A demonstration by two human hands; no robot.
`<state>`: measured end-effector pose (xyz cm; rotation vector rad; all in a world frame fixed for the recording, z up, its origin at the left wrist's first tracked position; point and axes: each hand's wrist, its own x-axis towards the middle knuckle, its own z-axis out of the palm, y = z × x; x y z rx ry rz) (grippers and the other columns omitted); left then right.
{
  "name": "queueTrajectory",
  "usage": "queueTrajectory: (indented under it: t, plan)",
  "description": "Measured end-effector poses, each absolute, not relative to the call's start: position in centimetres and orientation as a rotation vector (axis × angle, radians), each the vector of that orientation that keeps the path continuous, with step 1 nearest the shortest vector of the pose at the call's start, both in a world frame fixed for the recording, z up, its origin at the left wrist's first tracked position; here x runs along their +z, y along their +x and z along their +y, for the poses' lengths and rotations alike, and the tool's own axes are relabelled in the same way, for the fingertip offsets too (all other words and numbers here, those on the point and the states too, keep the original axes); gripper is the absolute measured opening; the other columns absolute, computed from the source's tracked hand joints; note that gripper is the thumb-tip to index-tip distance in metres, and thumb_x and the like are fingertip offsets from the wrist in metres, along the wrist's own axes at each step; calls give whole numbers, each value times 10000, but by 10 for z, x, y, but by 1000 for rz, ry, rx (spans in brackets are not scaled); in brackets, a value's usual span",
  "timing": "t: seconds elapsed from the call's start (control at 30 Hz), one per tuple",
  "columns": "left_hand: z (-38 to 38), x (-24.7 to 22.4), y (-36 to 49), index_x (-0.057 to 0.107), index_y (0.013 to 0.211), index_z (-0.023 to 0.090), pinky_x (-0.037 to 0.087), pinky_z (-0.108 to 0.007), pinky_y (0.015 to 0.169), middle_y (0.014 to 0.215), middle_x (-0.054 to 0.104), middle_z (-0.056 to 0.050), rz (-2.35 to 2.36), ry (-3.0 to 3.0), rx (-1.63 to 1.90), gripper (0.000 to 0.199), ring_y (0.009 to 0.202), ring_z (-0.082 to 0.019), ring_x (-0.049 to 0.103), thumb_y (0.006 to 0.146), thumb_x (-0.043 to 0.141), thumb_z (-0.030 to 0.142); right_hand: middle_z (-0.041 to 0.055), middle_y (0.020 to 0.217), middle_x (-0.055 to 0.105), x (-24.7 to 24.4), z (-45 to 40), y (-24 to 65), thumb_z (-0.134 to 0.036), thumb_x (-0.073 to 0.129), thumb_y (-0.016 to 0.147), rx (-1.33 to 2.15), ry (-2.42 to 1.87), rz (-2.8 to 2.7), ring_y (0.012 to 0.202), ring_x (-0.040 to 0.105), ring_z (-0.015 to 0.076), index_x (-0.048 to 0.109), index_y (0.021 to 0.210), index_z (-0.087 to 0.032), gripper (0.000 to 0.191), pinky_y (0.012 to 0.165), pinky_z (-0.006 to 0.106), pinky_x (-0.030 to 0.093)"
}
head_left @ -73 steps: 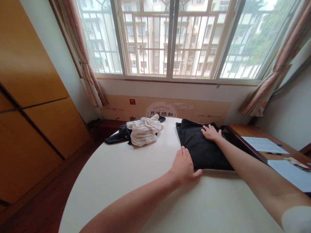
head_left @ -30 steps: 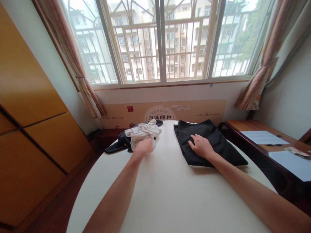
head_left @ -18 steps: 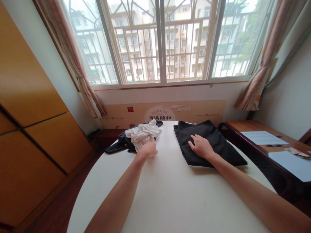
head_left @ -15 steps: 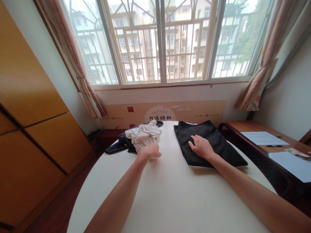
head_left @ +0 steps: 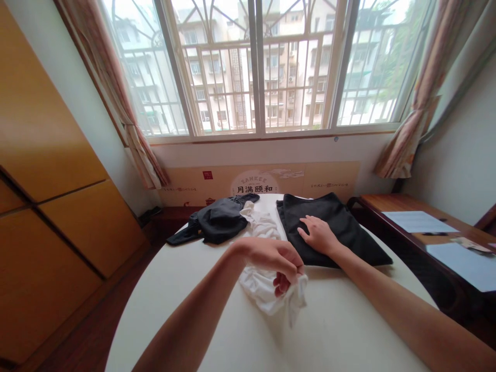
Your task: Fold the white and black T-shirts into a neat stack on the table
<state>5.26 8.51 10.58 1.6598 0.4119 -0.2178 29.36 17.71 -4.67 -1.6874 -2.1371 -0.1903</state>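
Note:
My left hand [head_left: 273,258] pinches an edge of a crumpled white garment [head_left: 263,297] over the middle of the table. The cloth trails back under my hand and wrist toward the far side; its exact kind cannot be made out. Flat on a stack of folded black clothes [head_left: 349,232] rests my right hand [head_left: 318,233], fingers spread, holding nothing. To the left of the white garment lies a loosely heaped dark garment [head_left: 220,219], with one part stretching toward the table's left edge.
The round white table [head_left: 163,315] stands below a barred window [head_left: 256,67]. At the right, a wooden desk [head_left: 387,202] carries sheets of paper [head_left: 420,221] and a pen. A wooden cabinet [head_left: 73,227] stands at the left, and a printed cardboard panel [head_left: 186,181] leans behind the table.
My left hand has drawn the white garment off the dark heap, rightward and nearer to me, stretching it out. More of the dark garment shows. My right hand has stayed on the black stack.

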Motion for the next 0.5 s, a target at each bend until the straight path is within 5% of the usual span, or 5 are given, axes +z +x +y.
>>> queueTrajectory:
  t: [0.13, 0.27, 0.4, 0.5]
  plan:
    - [83, 114, 50, 597, 729, 194, 451, -240, 552, 702, 729, -40, 498, 1794, -50, 261, 573, -140, 613, 832, 665, 424, 201, 1489, 627, -48, 178, 295, -380, 545, 1017, -165, -1557, -2201, 1421, 552, 319, 679, 1387, -113, 475, 1205, 454, 387]
    - [102, 96, 39, 619, 691, 183, 433, -254, 555, 755, 741, -79, 1150, 2192, 213, 314, 620, -172, 634, 867, 633, 442, 195, 1464, 648, -47, 177, 294, -368, 541, 1018, -138, -1547, -2198, 1396, 580, 300, 694, 1359, -112, 453, 1189, 430, 408]
    - [117, 68, 31, 738, 837, 146, 470, -290, 600, 923, 788, -158, 1579, 2390, -53, 412, 772, -286, 716, 719, 801, 536, 187, 1434, 670, -43, 175, 292, -352, 532, 1020, -141, -1559, -2192, 1372, 598, 290, 705, 1332, -114, 429, 1177, 412, 420]
    - [121, 59, 32, 764, 982, 149, 496, -278, 655, 1055, 795, -171, 1586, 2429, -180, 388, 879, -294, 738, 783, 761, 481, 182, 1436, 669, -42, 175, 291, -350, 530, 1022, -138, -1572, -2183, 1367, 601, 286, 704, 1329, -131, 415, 1168, 409, 426]
